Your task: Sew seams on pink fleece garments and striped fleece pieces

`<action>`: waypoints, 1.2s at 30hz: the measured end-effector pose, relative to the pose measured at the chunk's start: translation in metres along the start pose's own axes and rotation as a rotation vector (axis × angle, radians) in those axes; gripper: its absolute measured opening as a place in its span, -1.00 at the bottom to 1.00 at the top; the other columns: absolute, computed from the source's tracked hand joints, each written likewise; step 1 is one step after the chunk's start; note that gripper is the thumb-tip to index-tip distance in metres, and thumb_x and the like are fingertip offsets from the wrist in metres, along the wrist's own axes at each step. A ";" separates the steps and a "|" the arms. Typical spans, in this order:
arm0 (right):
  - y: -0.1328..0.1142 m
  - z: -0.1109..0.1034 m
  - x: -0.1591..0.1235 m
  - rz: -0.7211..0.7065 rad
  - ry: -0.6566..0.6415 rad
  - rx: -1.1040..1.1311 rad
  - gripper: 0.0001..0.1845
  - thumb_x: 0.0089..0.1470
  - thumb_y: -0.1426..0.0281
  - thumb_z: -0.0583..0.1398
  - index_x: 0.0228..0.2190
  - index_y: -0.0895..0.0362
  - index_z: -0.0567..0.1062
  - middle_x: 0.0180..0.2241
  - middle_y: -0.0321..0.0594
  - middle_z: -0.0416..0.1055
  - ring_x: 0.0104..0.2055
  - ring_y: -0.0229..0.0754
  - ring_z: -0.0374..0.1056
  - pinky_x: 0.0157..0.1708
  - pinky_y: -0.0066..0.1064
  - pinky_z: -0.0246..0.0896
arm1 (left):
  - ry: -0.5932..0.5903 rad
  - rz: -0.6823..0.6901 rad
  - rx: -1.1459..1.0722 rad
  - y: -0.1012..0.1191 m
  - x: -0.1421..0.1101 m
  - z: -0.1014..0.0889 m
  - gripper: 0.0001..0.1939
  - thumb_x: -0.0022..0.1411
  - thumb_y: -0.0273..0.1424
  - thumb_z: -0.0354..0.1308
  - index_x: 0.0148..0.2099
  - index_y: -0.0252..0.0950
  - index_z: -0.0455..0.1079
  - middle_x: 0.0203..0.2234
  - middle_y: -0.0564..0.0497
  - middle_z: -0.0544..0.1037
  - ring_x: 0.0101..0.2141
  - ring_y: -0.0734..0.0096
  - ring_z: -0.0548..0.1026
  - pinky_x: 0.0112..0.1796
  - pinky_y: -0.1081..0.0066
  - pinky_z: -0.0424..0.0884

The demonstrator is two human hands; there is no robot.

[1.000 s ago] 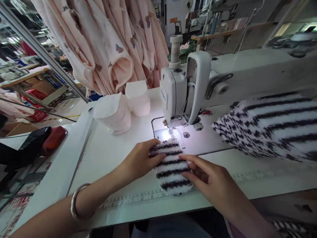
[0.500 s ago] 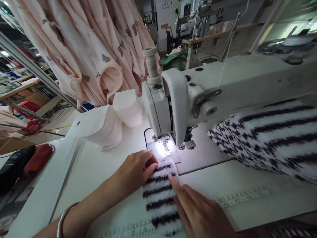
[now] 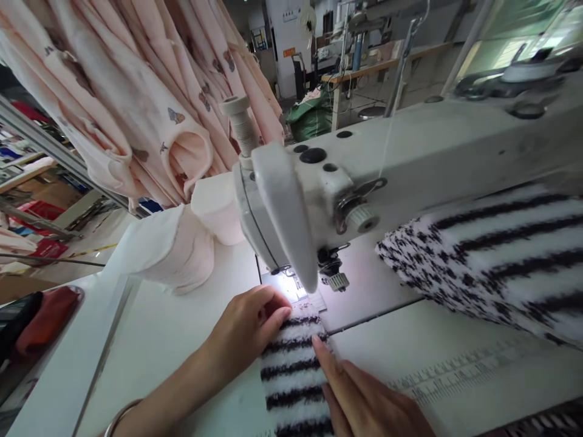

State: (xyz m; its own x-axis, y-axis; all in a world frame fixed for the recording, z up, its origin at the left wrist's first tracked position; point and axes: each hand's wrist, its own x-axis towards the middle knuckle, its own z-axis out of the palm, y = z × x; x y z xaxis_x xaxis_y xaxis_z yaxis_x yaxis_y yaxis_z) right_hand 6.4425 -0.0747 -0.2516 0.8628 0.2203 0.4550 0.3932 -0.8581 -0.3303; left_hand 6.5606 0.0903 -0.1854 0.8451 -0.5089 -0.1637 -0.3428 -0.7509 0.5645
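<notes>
A fluffy black-and-white striped fabric piece [image 3: 291,370] lies lengthwise below the sewing machine's [image 3: 291,206] lit presser foot, its far end near the needle plate [image 3: 319,301]. My left hand [image 3: 250,321] pinches its upper left edge between thumb and curled index finger. At the right edge, my right hand [image 3: 364,394] has its index finger laid along the fabric, with the thumb lower down and the remaining fingers folded. The machine head partly hides the needle area.
Two stacks of white pieces [image 3: 170,249] stand left of the machine. Pale pink printed garments [image 3: 150,103] hang behind them. A pile of striped fluffy fabric [image 3: 501,255] lies under the machine arm at right. Ruler markings [image 3: 446,385] run along the table front.
The view has shifted, bringing the machine head lower and further left. My left hand has gone from a spread grip over the fabric to pinching its upper edge; my right index finger stays at the right edge.
</notes>
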 end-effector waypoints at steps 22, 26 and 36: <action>-0.013 0.022 0.027 -0.044 0.248 -0.133 -0.52 0.20 0.61 -0.18 -0.13 0.33 0.47 -0.05 -0.06 0.40 0.01 -0.06 0.26 -0.12 -0.25 0.06 | 0.005 0.046 0.249 -0.007 -0.002 -0.009 -0.88 0.14 -0.36 0.16 -0.36 -0.29 0.30 -0.49 0.08 0.42 -0.46 0.44 0.40 -0.45 0.43 0.35; -0.014 0.024 0.029 -0.048 0.265 -0.183 -0.55 0.17 0.62 -0.15 -0.14 0.34 0.47 -0.06 -0.04 0.41 0.00 -0.06 0.27 -0.12 -0.22 0.05 | 0.231 0.296 0.301 -0.002 -0.009 -0.010 -0.84 0.18 -0.43 0.14 -0.16 -0.29 0.30 -0.31 0.00 0.46 -0.31 0.39 0.43 -0.33 0.41 0.42; -0.013 0.025 0.028 -0.052 0.291 -0.214 -0.59 0.14 0.65 -0.12 -0.19 0.37 0.47 -0.11 0.02 0.43 -0.03 -0.06 0.28 -0.17 -0.19 0.07 | 0.143 0.644 0.407 0.005 -0.029 0.017 -0.60 0.29 -0.54 -0.10 0.16 -0.54 0.14 0.06 -0.27 0.31 0.11 0.20 0.23 0.04 0.26 0.36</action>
State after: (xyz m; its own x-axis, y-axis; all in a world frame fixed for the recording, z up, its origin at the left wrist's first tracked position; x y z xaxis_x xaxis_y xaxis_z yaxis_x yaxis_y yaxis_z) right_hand 6.4696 -0.0460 -0.2551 0.7048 0.1519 0.6929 0.3324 -0.9337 -0.1334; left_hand 6.5277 0.0943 -0.1912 0.4630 -0.8591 0.2180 -0.8850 -0.4346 0.1670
